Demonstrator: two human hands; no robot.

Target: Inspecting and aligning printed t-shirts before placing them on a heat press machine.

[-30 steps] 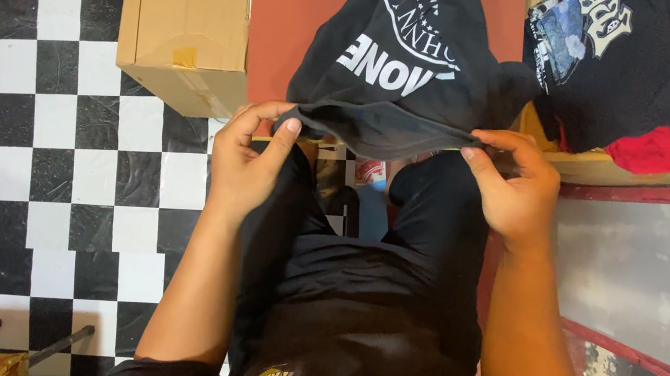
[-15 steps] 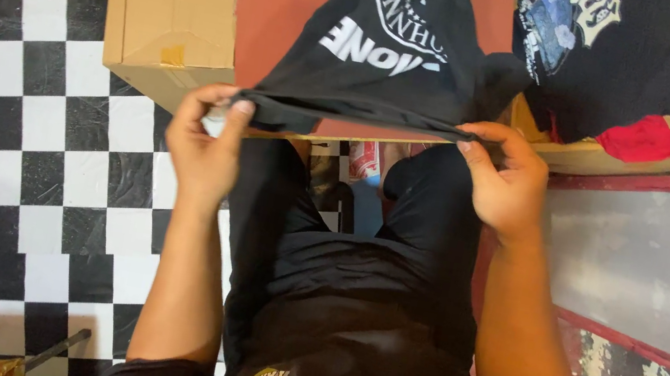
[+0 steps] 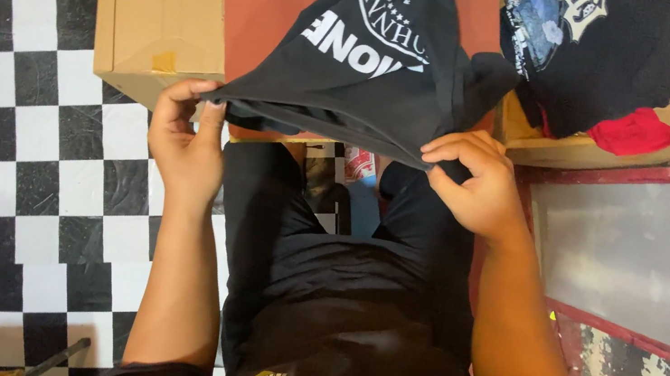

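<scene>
Left hand point(image 3: 189, 139) and right hand point(image 3: 475, 185) pinch the black printed T-shirt's point(image 3: 376, 58) hem, stretched taut; a loosened pinch could let it sag onto the cardboard box point(image 3: 160, 6).

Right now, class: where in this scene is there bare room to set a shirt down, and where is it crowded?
Free: the checkered floor left of the cardboard box, and the grey panel inside the red frame at right. Crowded: the open box heaped with dark clothes and a red cloth, and the middle, where the left hand and right hand stretch the black shirt.
</scene>
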